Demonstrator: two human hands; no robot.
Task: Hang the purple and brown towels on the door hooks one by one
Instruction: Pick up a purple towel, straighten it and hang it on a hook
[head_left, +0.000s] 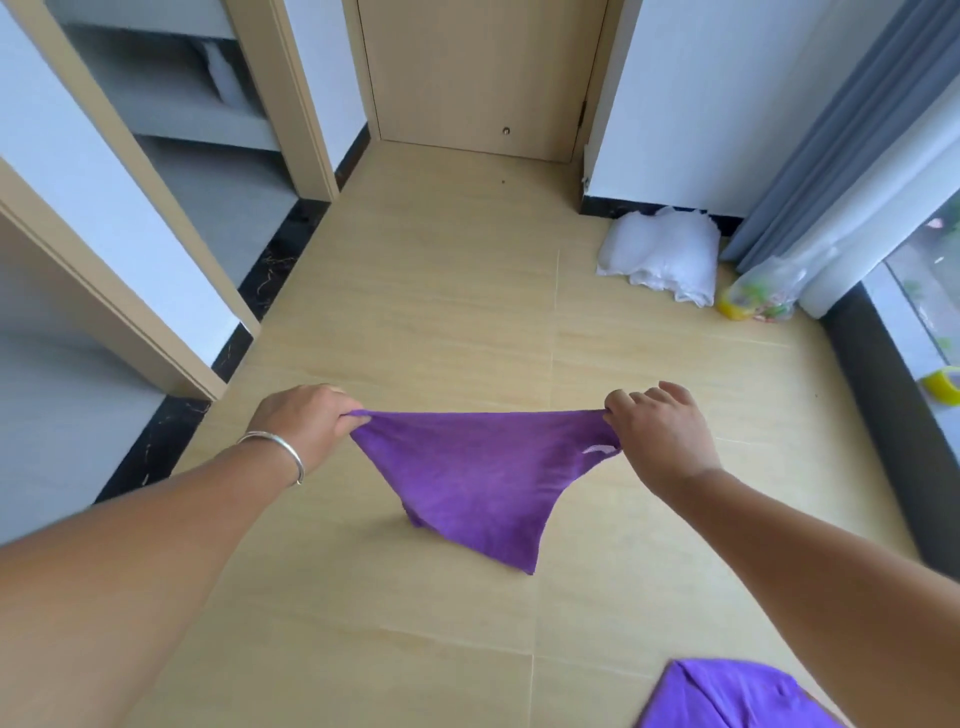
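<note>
Bare floor (441, 291) runs open from hands to closed door (483, 73) ahead. Left: door frames (291, 98) and wall jut in. Right: white bundle (660, 260) and plastic bag (763, 296) by curtain (852, 135), tape roll (943, 384) on sill. Towel (483, 478) stretched between hands blocks middle.

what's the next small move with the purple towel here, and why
Probably carry it forward to the closed door. Both the left hand and right hand already pinch the purple towel by its top corners, spread out, but the door is still across the floor and no hooks are in view.
</note>
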